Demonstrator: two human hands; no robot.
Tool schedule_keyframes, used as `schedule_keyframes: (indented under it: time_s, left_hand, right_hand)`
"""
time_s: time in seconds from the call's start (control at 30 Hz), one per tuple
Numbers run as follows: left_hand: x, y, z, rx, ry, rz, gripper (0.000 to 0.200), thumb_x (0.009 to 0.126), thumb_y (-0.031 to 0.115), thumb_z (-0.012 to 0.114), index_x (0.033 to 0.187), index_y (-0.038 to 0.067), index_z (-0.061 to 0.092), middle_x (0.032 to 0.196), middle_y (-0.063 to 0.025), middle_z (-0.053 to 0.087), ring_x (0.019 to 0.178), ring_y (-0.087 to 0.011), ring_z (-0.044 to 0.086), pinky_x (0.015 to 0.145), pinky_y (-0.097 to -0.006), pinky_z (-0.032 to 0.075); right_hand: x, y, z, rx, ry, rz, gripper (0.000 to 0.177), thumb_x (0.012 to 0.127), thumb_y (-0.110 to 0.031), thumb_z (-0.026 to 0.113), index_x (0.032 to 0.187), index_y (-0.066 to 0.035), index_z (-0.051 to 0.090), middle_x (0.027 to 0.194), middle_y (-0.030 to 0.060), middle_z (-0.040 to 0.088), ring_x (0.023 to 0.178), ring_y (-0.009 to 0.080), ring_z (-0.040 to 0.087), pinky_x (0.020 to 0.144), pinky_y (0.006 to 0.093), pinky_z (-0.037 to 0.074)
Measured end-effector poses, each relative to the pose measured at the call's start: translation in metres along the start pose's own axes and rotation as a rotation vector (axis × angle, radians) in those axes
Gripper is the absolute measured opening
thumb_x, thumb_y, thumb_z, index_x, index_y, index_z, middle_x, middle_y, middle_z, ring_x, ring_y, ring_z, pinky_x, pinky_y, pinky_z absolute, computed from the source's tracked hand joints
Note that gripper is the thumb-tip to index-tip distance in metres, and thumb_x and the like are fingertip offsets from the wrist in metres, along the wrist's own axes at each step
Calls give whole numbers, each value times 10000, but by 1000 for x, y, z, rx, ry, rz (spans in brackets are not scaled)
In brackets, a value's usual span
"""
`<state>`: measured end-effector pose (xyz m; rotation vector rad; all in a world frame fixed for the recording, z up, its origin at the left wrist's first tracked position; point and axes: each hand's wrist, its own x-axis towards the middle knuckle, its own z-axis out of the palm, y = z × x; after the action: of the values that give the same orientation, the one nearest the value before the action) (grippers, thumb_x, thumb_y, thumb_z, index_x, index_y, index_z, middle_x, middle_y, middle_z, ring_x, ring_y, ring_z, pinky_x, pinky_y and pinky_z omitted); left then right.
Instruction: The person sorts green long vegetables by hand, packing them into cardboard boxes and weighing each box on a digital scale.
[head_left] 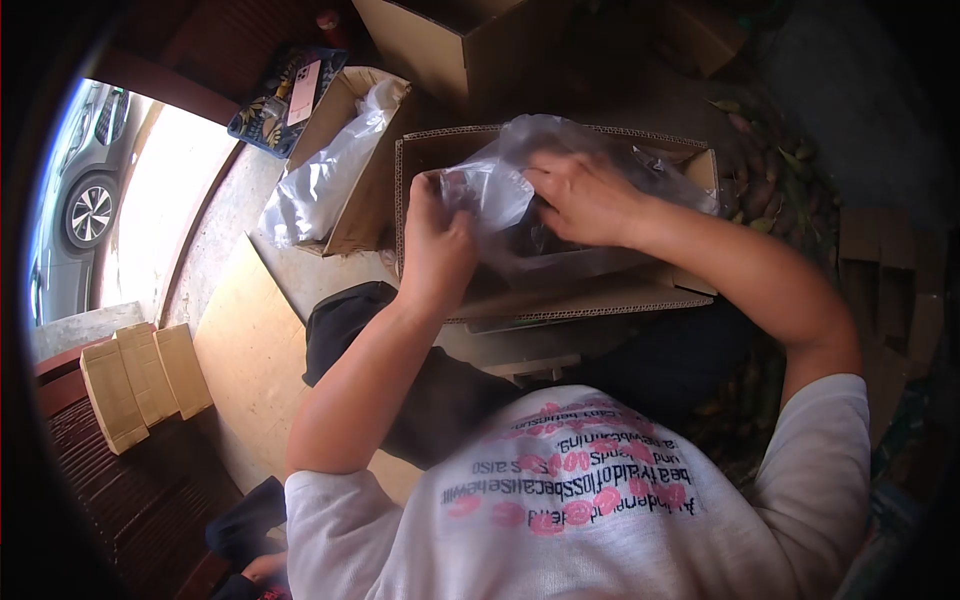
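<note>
A clear plastic bag (560,140) sits crumpled in the mouth of an open cardboard box (590,303) in front of me. My left hand (442,235) is closed on the bag's edge at the left end of the box. Beside it, my right hand (583,195) has its fingers bent against the film, gripping the bag near the middle. Some of its fingertips are hidden by plastic. The bag spreads to the right side of the box, and what lies under it is too dark to make out.
Left of the box stands a narrower carton (375,150) lined with clear plastic (325,185). A pink phone (304,92) rests on a patterned cloth (262,125) behind it. Flattened cardboard (145,385) lies at left. Loose leafy produce (775,185) covers the floor at right.
</note>
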<state>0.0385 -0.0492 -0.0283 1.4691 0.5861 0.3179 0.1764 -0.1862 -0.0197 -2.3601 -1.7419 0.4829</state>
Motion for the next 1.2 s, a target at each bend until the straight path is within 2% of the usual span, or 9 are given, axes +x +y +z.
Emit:
schedule_keyframes:
  time_s: [0.2, 0.27, 0.4, 0.57, 0.73, 0.8, 0.9, 1.0, 1.2]
  left_hand:
    - [4, 32, 8, -478, 100, -374, 213, 942, 34, 439, 1110, 4, 565, 1016, -48, 594, 901, -107, 543, 823, -254, 437]
    - [8, 25, 12, -586, 118, -388, 248, 948, 42, 447, 1173, 18, 548, 998, -30, 597, 871, -107, 552, 795, -252, 451]
    - [7, -1, 11, -752, 130, -270, 246, 946, 45, 469, 1184, 35, 527, 957, -34, 597, 812, -113, 560, 751, -243, 465]
    - [3, 14, 21, -763, 277, -333, 169, 959, 93, 459, 1122, 88, 502, 908, -40, 578, 712, -129, 537, 646, -235, 454]
    - [3, 20, 12, -683, -117, -230, 454, 860, 146, 645, 1252, 99, 422, 954, -23, 520, 787, -107, 502, 634, -201, 425]
    - [1, 37, 21, -43, -116, -44, 760, 731, 32, 754, 1355, 82, 323, 1045, -40, 485, 870, -104, 504, 746, -217, 435]
    - [1, 6, 11, 351, -114, 316, 338, 807, -81, 576, 1134, 1, 558, 1146, -89, 518, 1074, -180, 541, 869, -266, 437]
    - [0, 16, 1, 121, -36, 158, 276, 842, -96, 467, 1055, -15, 622, 1213, -120, 539, 1115, -207, 549, 898, -284, 438]
    - [5, 3, -10, 70, 10, 198, 325, 945, 13, 397, 1239, -5, 531, 1280, -117, 538, 1124, -171, 545, 892, -266, 455]
  right_hand:
    - [38, 25, 57, 400, -227, -51, 304, 845, -127, 560, 1141, -62, 565, 1143, 108, 566, 1017, 260, 572, 886, 352, 462]
    - [53, -6, 30, 736, -93, -64, 300, 901, -184, 540, 1174, -60, 527, 1119, 103, 568, 1011, 203, 564, 865, 329, 453]
    - [82, 34, 149, 390, 247, -92, 315, 909, -187, 529, 1197, -60, 517, 1137, 100, 564, 1005, 179, 554, 872, 310, 444]
    - [79, -3, 62, 999, -201, -141, 363, 896, -164, 530, 1248, -81, 507, 1135, 96, 590, 1022, 143, 543, 897, 276, 424]
    - [87, 32, 120, 768, -272, -94, 362, 888, -155, 530, 1239, -71, 516, 1141, 102, 593, 1009, 165, 554, 890, 293, 434]
    - [91, 39, 137, 677, -301, -68, 362, 884, -151, 530, 1236, -67, 519, 1144, 105, 594, 1004, 174, 559, 887, 299, 438]
    - [91, 45, 150, 578, -340, -53, 362, 879, -146, 530, 1231, -61, 525, 1148, 109, 596, 996, 188, 566, 882, 309, 444]
    - [96, 46, 159, 462, -397, -35, 361, 874, -141, 530, 1225, -55, 531, 1152, 113, 598, 988, 201, 573, 878, 319, 449]
    - [106, 47, 165, 218, -491, -27, 362, 864, -130, 530, 1215, -44, 542, 1160, 121, 602, 973, 228, 587, 869, 339, 461]
